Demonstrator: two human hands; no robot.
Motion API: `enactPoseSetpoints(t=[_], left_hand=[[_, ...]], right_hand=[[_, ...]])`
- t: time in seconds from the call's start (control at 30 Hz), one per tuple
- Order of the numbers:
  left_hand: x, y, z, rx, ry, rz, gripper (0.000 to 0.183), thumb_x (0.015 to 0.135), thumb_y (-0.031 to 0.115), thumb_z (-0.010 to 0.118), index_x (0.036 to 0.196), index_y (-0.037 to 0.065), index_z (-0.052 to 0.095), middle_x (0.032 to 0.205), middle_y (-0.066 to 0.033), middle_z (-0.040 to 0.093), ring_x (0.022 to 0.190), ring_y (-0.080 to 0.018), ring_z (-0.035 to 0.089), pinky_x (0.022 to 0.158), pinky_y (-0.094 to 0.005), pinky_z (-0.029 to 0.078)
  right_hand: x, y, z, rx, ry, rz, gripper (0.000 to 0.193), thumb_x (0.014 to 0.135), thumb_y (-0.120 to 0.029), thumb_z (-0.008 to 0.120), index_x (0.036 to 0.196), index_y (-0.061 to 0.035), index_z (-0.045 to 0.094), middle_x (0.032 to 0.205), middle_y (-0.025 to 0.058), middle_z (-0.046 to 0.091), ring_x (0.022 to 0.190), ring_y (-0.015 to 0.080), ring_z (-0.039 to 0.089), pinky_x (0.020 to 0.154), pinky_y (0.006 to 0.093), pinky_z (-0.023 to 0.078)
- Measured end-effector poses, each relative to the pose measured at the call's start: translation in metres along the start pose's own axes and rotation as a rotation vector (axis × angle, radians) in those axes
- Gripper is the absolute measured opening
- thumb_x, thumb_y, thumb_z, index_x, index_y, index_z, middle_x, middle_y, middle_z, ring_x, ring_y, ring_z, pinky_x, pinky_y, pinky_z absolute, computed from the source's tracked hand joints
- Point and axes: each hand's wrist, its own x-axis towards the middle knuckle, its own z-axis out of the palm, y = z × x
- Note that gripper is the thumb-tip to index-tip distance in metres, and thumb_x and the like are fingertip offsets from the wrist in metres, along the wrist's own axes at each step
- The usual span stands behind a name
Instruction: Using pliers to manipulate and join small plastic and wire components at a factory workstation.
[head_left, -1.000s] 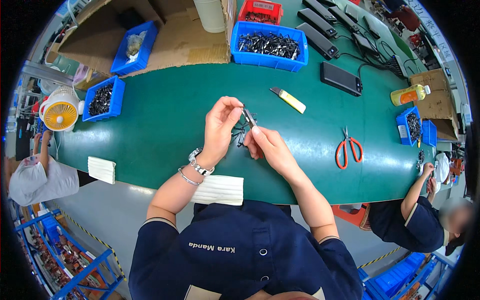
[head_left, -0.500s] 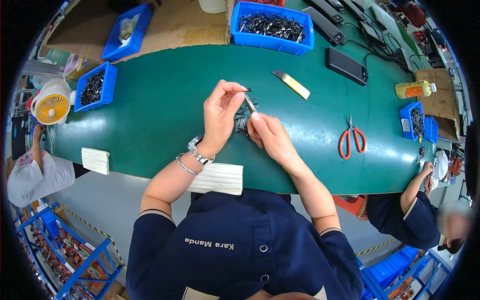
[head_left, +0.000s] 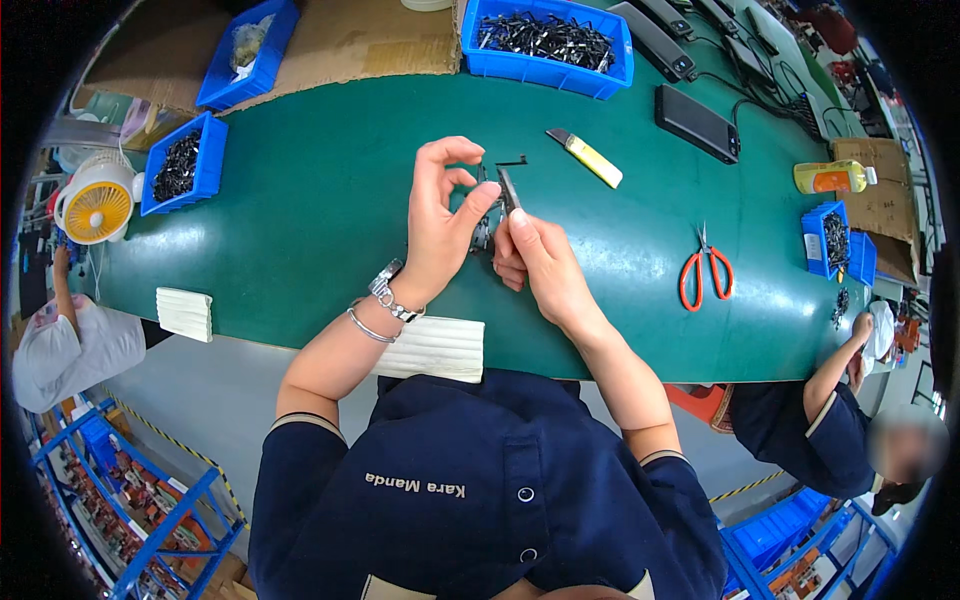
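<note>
My left hand [head_left: 442, 215] is raised over the green tabletop, thumb and fingers apart, with nothing visible between them. Close beside it, my right hand [head_left: 540, 258] is closed round a slim grey metal tool [head_left: 509, 190], whose exact kind I cannot make out. Just beyond the tool's tip is a small bent black part [head_left: 512, 161], apart from my fingers; whether it lies on the table or is in the air is unclear. Several small dark parts [head_left: 482, 236] lie under and between my hands, partly hidden by them.
Red-handled pliers [head_left: 706, 268] lie to the right, a yellow utility knife [head_left: 590, 162] farther back. Blue bins of black parts stand at the back [head_left: 545, 75] and left [head_left: 185, 165]. A black power bank [head_left: 697, 123] and cables sit back right. Co-workers are at both sides.
My left fingers have spread, and the small black part they held is now apart from them, beyond the tool. My right hand keeps its hold on the tool. The view has shifted slightly.
</note>
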Motion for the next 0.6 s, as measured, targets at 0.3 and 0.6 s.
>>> enactPoseSetpoints(t=[0.3, 0.6], left_hand=[[0.012, -0.002, -0.014, 0.736, -0.312, 0.446, 0.023, 0.079, 0.02, 0.071, 0.09, 0.007, 0.055, 0.102, -0.0089, 0.055, 0.103, -0.0296, 0.05, 0.086, -0.0394, 0.042], [0.011, -0.005, -0.017, 0.64, -0.376, 0.32, 0.029, 0.087, 0.029, 0.066, 0.09, 0.006, 0.051, 0.103, -0.0118, 0.055, 0.098, -0.0278, 0.054, 0.087, -0.0373, 0.044]], right_hand=[[-0.001, -0.007, -0.004, -0.003, -0.041, -0.047, 0.044, 0.103, -0.039, 0.036, 0.073, -0.0072, 0.043, 0.062, -0.0012, 0.038, 0.055, 0.0101, 0.034, 0.05, 0.0255, 0.031], [-0.001, -0.002, -0.001, -0.031, 0.002, -0.031, 0.044, 0.103, -0.04, 0.036, 0.073, -0.0076, 0.041, 0.063, -0.002, 0.036, 0.055, 0.0091, 0.034, 0.049, 0.0245, 0.031]])
